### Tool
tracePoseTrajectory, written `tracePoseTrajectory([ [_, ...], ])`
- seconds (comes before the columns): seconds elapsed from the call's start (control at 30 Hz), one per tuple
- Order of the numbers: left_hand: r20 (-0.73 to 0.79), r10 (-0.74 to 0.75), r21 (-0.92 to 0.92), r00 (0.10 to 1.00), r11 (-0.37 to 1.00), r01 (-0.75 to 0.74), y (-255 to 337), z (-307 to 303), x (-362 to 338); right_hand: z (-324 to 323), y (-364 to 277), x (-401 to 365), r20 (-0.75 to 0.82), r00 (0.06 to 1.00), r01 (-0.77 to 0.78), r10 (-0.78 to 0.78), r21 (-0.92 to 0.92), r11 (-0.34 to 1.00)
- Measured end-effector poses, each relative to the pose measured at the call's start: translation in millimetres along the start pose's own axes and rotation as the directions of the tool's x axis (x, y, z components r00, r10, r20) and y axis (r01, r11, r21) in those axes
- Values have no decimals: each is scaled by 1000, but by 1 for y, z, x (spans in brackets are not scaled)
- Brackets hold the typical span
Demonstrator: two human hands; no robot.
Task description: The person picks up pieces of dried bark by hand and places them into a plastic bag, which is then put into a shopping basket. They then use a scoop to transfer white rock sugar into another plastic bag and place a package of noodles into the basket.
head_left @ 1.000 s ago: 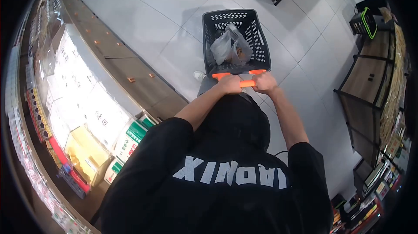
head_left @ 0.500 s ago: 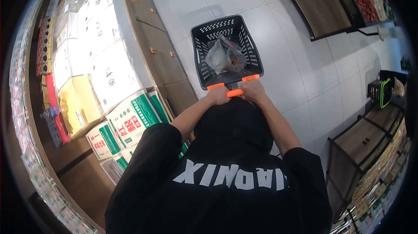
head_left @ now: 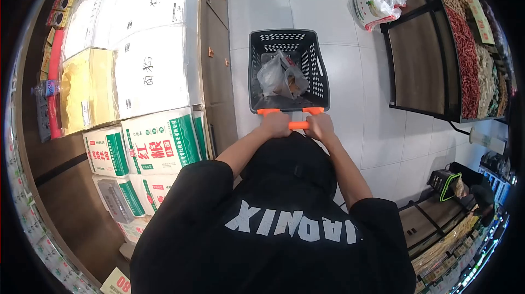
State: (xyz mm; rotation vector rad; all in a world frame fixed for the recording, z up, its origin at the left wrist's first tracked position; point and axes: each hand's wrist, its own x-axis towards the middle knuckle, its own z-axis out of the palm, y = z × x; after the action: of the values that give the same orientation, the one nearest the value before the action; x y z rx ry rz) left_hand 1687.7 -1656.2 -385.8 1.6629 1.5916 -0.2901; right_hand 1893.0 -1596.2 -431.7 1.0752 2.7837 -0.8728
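A dark grey shopping basket (head_left: 318, 70) with slotted walls stands on the floor in front of me. Inside lies a thin clear plastic bag (head_left: 278, 78), its contents partly hidden; something brownish shows through. My left hand (head_left: 275, 124) is closed round the left part of the basket's orange handle (head_left: 298, 125). On the right part of the same handle, my right hand (head_left: 321, 125) is closed too. A short stretch of orange bar shows between the two hands.
To my left runs a long display with white flour bins (head_left: 158, 70), a yellow-filled bin (head_left: 90, 86) and packs of noodles (head_left: 161, 141). At right stand a dark shelf unit (head_left: 418, 64) with dried goods and a white-and-red sack (head_left: 374, 7). Pale tiles (head_left: 350, 86) lie between them.
The view has turned, so the display at left and the basket now stand straighter. More of the right shelf and the sack has come into sight. Both hands keep hold of the handle.
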Motion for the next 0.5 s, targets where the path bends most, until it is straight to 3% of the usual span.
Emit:
tracePoseTrajectory([
  [0.17, -23, 32, 23, 999, 999, -32, -8, -19, 23, -19, 16, 34, 30, 999, 16, -15, -55, 998],
  [0.3, -126, 18, 20, 992, 1000, -16, -16, -31, 45, -34, 30, 62, 18, 999, 50, -49, -51, 997],
  [0.4, -140, 12, 32, 990, 999, -8, -23, -42, 57, -37, 41, 81, -52, 987, 153, -153, 7, 988],
  [0.5, -141, -11, 47, 990, 999, 18, -34, -55, 69, -37, 45, 104, -48, 994, 91, -94, -63, 994],
])
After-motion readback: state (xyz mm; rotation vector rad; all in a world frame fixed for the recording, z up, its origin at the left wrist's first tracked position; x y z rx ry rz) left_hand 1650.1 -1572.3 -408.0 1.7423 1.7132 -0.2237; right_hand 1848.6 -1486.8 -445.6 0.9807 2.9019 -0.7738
